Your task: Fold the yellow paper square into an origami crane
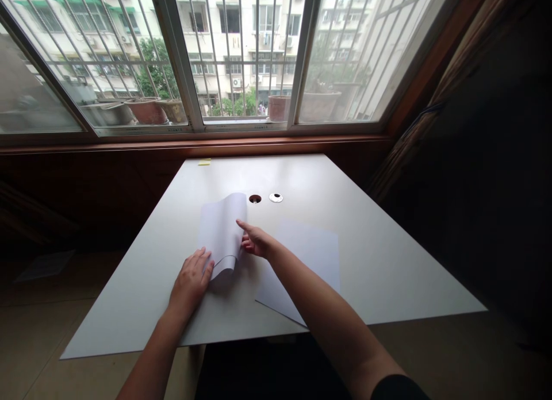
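Note:
A white sheet of paper [222,227] lies on the left half of the white table, bent over on itself, with a raised, rounded bend along its right side. My left hand [192,276] rests at its lower left edge, fingers stretched out and flat, thumb against the paper. Beside the bend is my right hand [257,240], its thumb stretched over the paper and apart from the fingers. The fingers touch the right edge, their tips partly hidden there. More white paper [310,256] lies flat under my right forearm, partly covered by it.
The white table [379,273] narrows toward the window. Beyond the papers are a round hole [255,199] and a round cover disc [276,197]. A yellow sticker [204,162] marks the far left edge. A curtain [431,107] hangs at the right.

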The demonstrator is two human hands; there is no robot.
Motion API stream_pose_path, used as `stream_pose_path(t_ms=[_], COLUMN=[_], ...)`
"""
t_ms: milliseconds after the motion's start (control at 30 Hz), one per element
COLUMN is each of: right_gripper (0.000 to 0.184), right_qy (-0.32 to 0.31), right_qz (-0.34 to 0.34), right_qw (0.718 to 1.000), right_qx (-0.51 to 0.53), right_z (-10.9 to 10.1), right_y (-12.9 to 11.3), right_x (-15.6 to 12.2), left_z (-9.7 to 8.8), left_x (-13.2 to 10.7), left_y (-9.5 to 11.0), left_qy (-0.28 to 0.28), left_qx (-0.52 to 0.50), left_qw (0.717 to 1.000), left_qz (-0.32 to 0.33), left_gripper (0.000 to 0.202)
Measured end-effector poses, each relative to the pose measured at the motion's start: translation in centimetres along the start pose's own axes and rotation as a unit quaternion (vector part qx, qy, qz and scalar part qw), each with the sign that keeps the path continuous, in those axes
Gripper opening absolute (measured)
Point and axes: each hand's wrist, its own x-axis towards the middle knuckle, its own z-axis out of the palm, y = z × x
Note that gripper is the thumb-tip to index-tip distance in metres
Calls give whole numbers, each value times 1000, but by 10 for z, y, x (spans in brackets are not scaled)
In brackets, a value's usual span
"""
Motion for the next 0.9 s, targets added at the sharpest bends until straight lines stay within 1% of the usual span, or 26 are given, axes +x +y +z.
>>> stream_pose_path(t_ms=[133, 267, 367, 433, 467, 500, 533, 567, 600, 633, 667, 700, 733, 767, 900], right_gripper=[39, 36, 36, 37, 38, 38, 38, 39, 40, 40, 41, 42, 43, 44, 58], right_qy=[-12, -7, -16, -37, -60, -88, -115, -136, -151, -161, -167, -168, -164, -156, -126], right_qz=[-40, -99, -137, -166, -188, -209, -226, -239, -247, -251, -256, -260, -267, -280, -365], right_qw=[999, 995, 989, 982, 974, 965, 956, 949, 945, 943, 941, 940, 939, 936, 912], right_qx=[-8, -28, -52, -84, -110, -132, -147, -153, -152, -148, -144, -143, -143, -144, -140], right_z=[-4, -13, -15, -14, -13, -12, -11, -10, -10, -10, -11, -12, -13, -15, -19], right_y=[5, 2, -6, -14, -18, -22, -26, -29, -32, -35, -37, -39, -41, -43, -50], right_x=[2, -2, -9, -17, -21, -25, -29, -33, -36, -38, -40, -41, -42, -42, -45], left_z=[-7, -10, -8, -7, -8, -9, -11, -13, -16, -18, -20, -22, -24, -26, -37], left_x=[-2, -1, 9, 22, 30, 39, 48, 57, 65, 72, 77, 82, 85, 87, 95], left_y=[3, -2, -11, -16, -17, -17, -16, -13, -10, -6, -3, 1, 4, 7, 14], left_qy=[-4, 14, 37, 43, 37, 29, 28, 27, 17, 9, 3, -4, 6, 27, 162], left_qx=[-27, -57, -82, -129, -169, -223, -286, -357, -432, -503, -560, -599, -622, -636, -644], left_qw=[1000, 998, 995, 986, 975, 958, 932, 901, 868, 835, 804, 779, 762, 751, 732], left_qz=[10, -2, -45, -99, -137, -179, -221, -244, -245, -223, -199, -185, -181, -178, -151], left_gripper=[40, 38, 41, 51, 58, 66, 73, 77, 77, 74, 71, 68, 65, 62, 50])
